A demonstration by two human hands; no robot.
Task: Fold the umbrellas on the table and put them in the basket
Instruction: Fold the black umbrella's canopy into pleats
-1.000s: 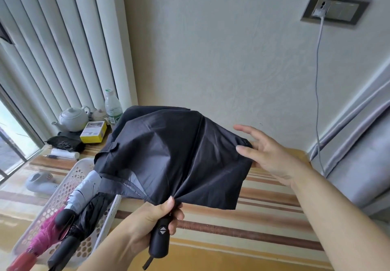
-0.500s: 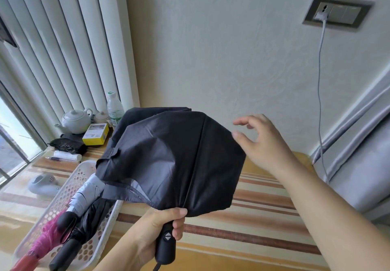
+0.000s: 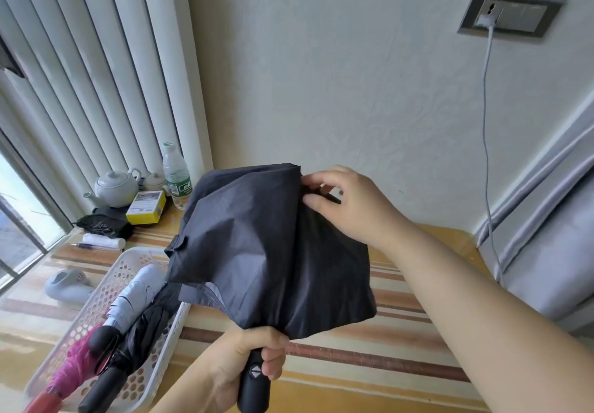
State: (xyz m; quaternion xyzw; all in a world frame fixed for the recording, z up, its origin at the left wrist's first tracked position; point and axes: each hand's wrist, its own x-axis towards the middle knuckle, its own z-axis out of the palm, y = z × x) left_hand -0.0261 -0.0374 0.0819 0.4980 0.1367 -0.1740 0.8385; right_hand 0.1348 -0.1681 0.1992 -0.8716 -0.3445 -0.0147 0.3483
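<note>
Collapsed black umbrella [image 3: 266, 252] held in the air above the striped counter [image 3: 401, 342], its loose canopy hanging over the counter's left half and partly overlapping the white basket [image 3: 96, 309] that stands at the left edge. Change over the last second: the right hand [image 3: 350, 207], which hovered flat and apart from the cloth at the canopy's right side, has come in and upward and now pinches the fabric at the top right of the canopy, thumb and forefinger closed on a fold beside what appears to be the tip. The canopy has also drawn narrower than before. Taken together this suggests that gathering of the panels has begun; the canopy is not yet wrapped, and its closing strap [image 3: 176, 243] hangs free at the left edge of the cloth. The left hand [image 3: 247, 361] is clenched round the black handle [image 3: 254, 383] at the near edge of the counter, directly below the canopy, so the umbrella spans from one hand to the other, handle low and near, tip high and far. Already in the basket: a pale grey umbrella [image 3: 131, 297], a black umbrella [image 3: 128, 351] and a pink umbrella [image 3: 77, 364], all folded. The held one looks to be the last outstanding, as far as the view reaches
</note>
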